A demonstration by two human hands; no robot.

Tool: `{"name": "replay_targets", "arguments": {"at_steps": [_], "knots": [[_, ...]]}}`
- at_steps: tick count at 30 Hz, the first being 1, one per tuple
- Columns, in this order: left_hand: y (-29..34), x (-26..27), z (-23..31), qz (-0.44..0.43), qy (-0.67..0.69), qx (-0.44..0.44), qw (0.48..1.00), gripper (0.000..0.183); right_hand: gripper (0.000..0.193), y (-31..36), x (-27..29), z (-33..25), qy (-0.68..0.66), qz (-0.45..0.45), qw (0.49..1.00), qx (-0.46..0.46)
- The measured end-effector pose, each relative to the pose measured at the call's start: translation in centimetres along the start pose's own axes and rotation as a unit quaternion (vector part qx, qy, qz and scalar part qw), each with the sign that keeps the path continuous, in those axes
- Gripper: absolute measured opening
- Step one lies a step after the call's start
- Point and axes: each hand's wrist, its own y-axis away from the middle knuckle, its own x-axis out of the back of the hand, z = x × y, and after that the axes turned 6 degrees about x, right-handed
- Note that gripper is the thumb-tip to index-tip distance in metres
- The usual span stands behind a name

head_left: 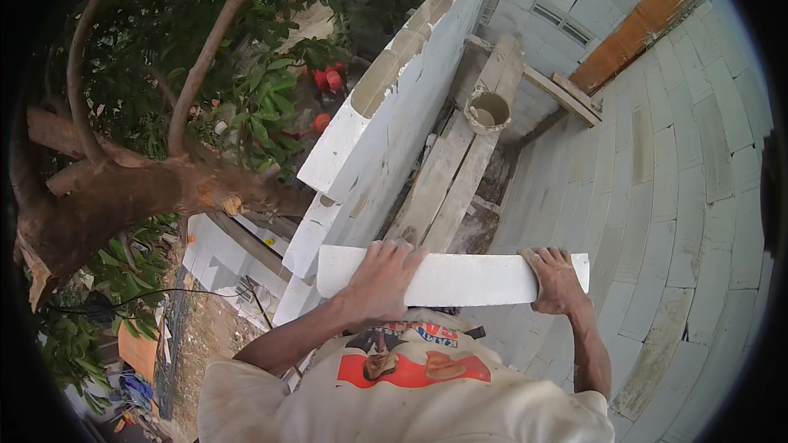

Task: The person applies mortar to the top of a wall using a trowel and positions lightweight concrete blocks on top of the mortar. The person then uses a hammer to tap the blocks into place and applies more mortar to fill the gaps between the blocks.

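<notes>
A long white building block (469,280) lies crosswise in front of my chest, held level between both hands. My left hand (382,276) is closed over its left part, fingers curled over the far edge. My right hand (556,280) grips it close to the right end. The block's left end overlaps the view of the unfinished white block wall (361,152); I cannot tell whether they touch. That wall has a stepped top, and grey mortar shows along its farther courses.
Wooden scaffold planks (450,176) run ahead beside the wall, with a mortar-stained bucket (487,113) on them. A tall block wall (657,189) rises on the right. A thick tree branch (164,189) reaches toward the wall from the left. Ground (209,328) lies far below.
</notes>
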Motion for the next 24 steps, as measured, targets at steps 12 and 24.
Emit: {"name": "replay_targets", "arguments": {"at_steps": [12,24], "knots": [[-12.3,-1.3,-6.2,0.024,0.062,0.209,0.976,0.101,0.098,-26.6,7.8,13.6,0.083,-0.134,0.968,0.195],[-18.6,24.3,-1.4,0.192,0.019,0.356,0.914,0.120,0.100,-42.5,40.9,10.4,0.213,-0.049,0.865,0.452]]}}
